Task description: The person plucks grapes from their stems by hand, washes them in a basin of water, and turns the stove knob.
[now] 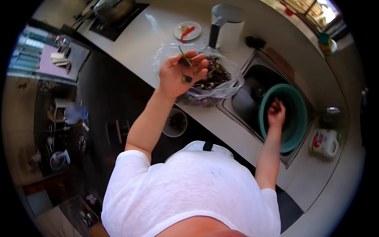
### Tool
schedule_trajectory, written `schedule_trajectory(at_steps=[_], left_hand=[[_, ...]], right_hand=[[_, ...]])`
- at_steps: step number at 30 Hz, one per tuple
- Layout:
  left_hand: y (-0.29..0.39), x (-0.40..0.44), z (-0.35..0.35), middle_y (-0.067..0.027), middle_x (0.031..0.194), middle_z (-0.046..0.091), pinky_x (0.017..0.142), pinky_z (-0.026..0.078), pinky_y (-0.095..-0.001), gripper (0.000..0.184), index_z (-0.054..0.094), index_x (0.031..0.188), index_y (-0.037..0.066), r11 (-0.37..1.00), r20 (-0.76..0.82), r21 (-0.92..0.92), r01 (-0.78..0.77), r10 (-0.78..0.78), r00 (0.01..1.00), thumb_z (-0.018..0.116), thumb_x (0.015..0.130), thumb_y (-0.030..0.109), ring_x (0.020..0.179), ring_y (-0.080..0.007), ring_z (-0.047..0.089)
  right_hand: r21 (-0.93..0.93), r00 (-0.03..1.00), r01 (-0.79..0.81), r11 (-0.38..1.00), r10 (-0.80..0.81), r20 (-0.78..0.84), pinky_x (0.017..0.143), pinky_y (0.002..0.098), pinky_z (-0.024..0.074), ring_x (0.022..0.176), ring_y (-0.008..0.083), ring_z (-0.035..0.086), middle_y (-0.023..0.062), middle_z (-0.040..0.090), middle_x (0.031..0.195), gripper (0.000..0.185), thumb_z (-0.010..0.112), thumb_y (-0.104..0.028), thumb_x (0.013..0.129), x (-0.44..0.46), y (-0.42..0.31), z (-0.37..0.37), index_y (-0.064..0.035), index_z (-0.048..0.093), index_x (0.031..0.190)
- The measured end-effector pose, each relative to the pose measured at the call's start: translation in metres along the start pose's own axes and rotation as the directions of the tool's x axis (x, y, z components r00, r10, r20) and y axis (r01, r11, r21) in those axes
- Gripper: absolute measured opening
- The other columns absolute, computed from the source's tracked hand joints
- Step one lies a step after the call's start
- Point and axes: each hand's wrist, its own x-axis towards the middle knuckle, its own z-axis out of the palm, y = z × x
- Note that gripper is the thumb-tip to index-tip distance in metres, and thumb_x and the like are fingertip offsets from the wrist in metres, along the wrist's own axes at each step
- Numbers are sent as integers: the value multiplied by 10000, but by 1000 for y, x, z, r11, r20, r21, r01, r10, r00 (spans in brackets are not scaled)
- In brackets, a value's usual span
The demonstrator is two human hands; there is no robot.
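My left hand (173,77) is raised over a clear plastic bag (231,91), its fingers curled around a small sprig of grapes (187,79) with a thin green stem. Inside the bag are many dark purple grapes (217,75), a few of them green, on their stems. My right hand (276,115) reaches over a green basin (264,136) that sits in the sink. Its fingers are bent together, and what they hold, if anything, I cannot make out. The basin's contents are dark and unclear.
A metal sink (244,100) lies under the basin. Behind the bag stand a white plate (193,34) with a red chili and a jug (227,27) with a dark handle. A white bottle (323,143) is right of the sink. Below the counter's edge is a bin (175,132).
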Motion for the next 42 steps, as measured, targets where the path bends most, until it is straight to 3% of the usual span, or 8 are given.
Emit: schedule_trajectory(at_steps=[4, 11, 22, 30, 32, 35, 38, 42], left_hand=[[-24, -14, 15, -191, 1255, 463, 995, 311, -493, 453, 503, 1194, 26, 990, 26, -90, -108, 111, 993, 430, 832, 289, 1192, -347, 412], [-32, -40, 40, -189, 1419, 220, 903, 318, -651, 570, 276, 1375, 132, 982, 180, -177, -71, 103, 978, 407, 854, 322, 1295, -373, 246], [6, -88, 10, -278, 1306, 360, 650, 541, -443, 635, 244, 1364, 25, 964, 403, -264, 27, 85, 911, 459, 794, 205, 1081, -404, 501], [31, -187, -87, -180, 975, 557, 540, 479, -269, 316, 515, 991, -23, 886, -143, 378, -269, 342, 929, 477, 754, 182, 781, -225, 602], [21, -202, -121, -173, 1118, 533, 786, 476, -327, 426, 510, 1108, -24, 723, -577, 686, 83, 470, 668, 484, 756, 213, 999, -249, 556], [18, -240, -197, -152, 1210, 501, 932, 385, -319, 503, 454, 1229, -15, -190, -645, 431, 882, 620, 448, 538, 776, 186, 1119, -239, 487], [31, -231, -180, -141, 1184, 523, 921, 386, -307, 450, 469, 1213, -16, 380, -730, 676, 632, 466, 500, 533, 795, 138, 1100, -217, 495], [51, -198, -159, -93, 1099, 570, 893, 396, -284, 343, 529, 1143, -7, 360, -566, 825, 436, 504, 653, 505, 819, 102, 1033, -185, 527]], right_hand=[[-19, 903, 56, 998, -59, -426, 699, 384, 518, 843, 285, 583, 136, 599, 929, 222, 546, -179, 839, 9, -28, -98, -36, 534, 1009], [-252, 848, -75, 965, -71, -525, 1040, 526, 177, 1327, 353, 128, 120, 61, 1457, 637, 539, -346, 851, -32, -34, -79, -128, 248, 1374], [-263, 974, 132, 956, -174, -144, 941, 416, 396, 1150, 259, 447, 109, 423, 1289, 401, 462, -250, 903, -44, -13, 6, -60, 418, 1253], [-376, 946, 179, 909, -54, 319, 811, 350, 476, 996, 202, 561, 79, 570, 1127, 260, 428, -180, 919, -67, 36, 92, -58, 510, 1133], [-465, 933, 251, 849, -84, 351, 754, 318, 499, 905, 189, 596, 92, 584, 1082, 233, 455, -154, 910, -88, 58, 126, -41, 517, 1105], [-573, 892, 358, 737, -89, 442, 732, 278, 497, 842, 161, 607, 90, 597, 1032, 194, 476, -108, 898, -98, 83, 159, -22, 535, 1062], [-677, 843, 475, 562, -70, 534, 728, 241, 471, 812, 127, 595, 72, 611, 960, 177, 489, -91, 886, -100, 105, 192, 4, 577, 1007], [-737, 736, 673, 63, 46, 675, 718, 242, 452, 828, 139, 586, 72, 614, 907, 149, 560, -88, 827, -75, 138, 234, -18, 619, 944]])
